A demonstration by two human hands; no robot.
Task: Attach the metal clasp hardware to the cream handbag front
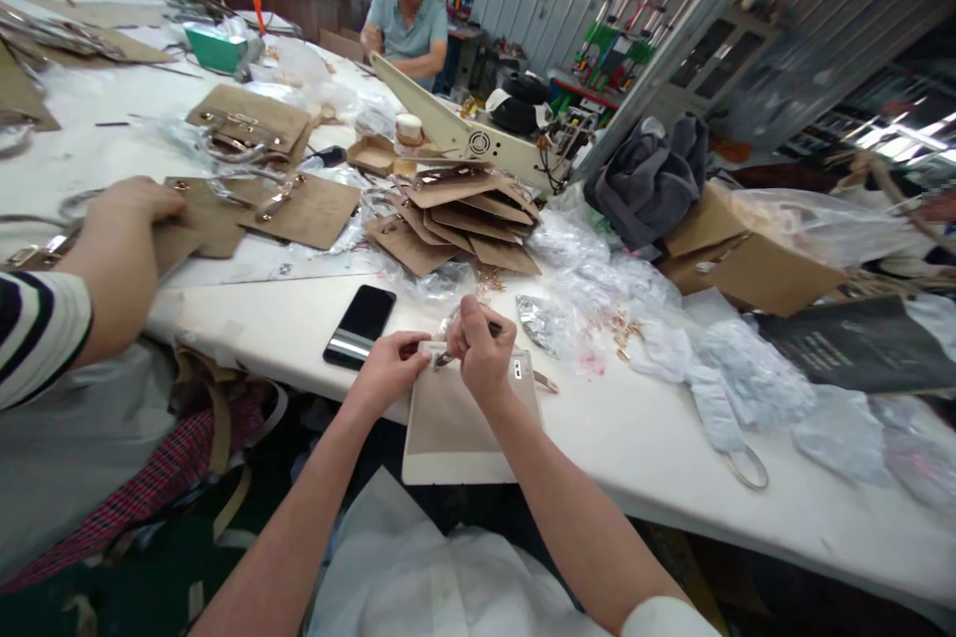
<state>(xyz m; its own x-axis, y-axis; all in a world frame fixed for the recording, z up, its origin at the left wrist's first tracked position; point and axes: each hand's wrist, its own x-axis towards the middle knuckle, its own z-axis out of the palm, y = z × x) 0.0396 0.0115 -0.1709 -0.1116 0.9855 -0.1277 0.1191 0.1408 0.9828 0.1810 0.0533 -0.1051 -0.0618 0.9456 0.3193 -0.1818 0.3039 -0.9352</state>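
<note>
A flat beige panel [464, 428] lies at the table's front edge before me, with small metal fittings near its upper edge. My left hand [392, 370] is closed on the panel's upper left corner, thumb and fingers pinched together. In the fist of my right hand [482, 343] is a slim dark-handled tool [443, 358]; its tip meets the panel close to my left fingers. The tool's exact kind is hard to make out. A brown strap end [546, 381] sticks out past the panel's right side. Left of my hands rests a black phone [359, 326].
Behind the panel stands a pile of brown panels [467, 219]. Crumpled clear plastic [642, 309] and small gold-coloured pieces spread to the right. At left, a co-worker's arm [123, 269] in a striped sleeve reaches over more panels. Another person [409, 25] sits across the table.
</note>
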